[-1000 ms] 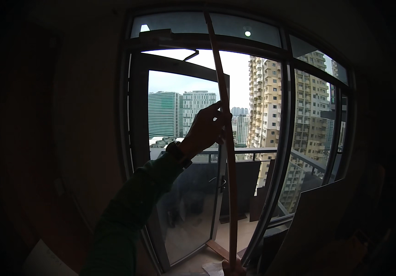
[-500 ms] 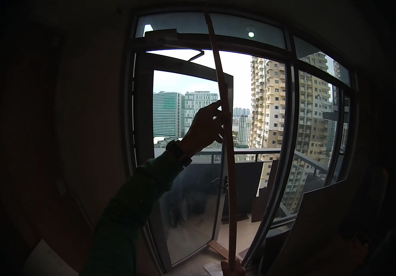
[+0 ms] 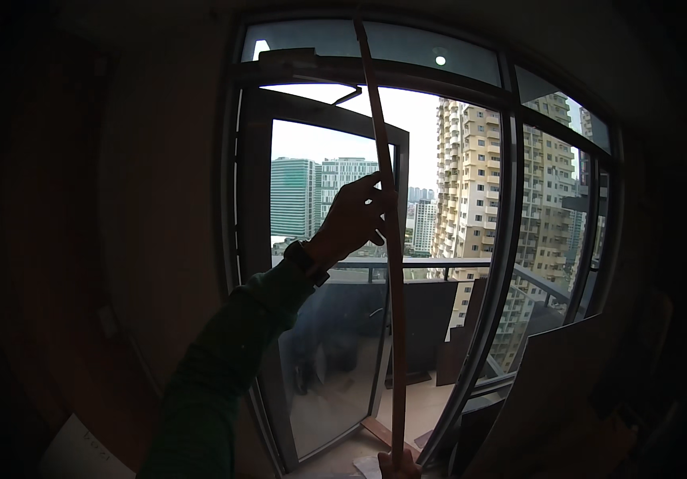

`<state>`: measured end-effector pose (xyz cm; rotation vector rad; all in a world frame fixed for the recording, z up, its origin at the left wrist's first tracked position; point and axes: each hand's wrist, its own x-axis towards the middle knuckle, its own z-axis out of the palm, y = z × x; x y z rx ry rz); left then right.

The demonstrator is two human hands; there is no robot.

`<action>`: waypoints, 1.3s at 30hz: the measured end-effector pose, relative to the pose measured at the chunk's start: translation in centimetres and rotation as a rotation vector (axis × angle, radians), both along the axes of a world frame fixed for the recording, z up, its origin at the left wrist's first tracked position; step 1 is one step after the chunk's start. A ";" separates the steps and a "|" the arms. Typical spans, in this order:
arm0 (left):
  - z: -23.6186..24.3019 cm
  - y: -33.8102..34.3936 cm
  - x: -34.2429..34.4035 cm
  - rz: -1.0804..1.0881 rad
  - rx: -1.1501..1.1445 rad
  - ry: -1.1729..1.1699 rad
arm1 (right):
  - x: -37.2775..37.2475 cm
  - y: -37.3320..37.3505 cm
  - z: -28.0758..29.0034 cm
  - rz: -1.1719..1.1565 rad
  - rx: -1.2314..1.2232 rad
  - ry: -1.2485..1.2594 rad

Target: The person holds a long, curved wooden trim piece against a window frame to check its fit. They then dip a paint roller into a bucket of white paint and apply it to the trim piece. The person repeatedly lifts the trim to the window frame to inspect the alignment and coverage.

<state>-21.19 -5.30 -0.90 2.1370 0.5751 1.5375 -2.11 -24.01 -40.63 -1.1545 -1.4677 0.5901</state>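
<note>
Left grip pinches long brown strip; right grip clasps it lower down; open glass door beyond left grip.

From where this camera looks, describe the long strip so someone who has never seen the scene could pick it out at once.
Start at the open glass door. In front of it, a slender brown strip runs nearly the picture's full height, the left hand near its middle and the right hand near its bottom. Unlike the door's wider, dark frame, it is hand-held.
</note>
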 end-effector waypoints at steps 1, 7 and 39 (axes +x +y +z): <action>-0.1 -0.2 -0.1 0.006 0.016 -0.002 | -0.1 -0.1 -0.1 -0.004 -0.006 -0.004; -1.0 -1.0 -0.5 0.050 0.056 -0.011 | -0.7 0.0 -1.1 -0.013 -0.056 -0.009; -10.6 -5.1 -4.1 0.164 -0.015 -0.068 | -7.0 10.9 19.9 0.757 -0.021 0.365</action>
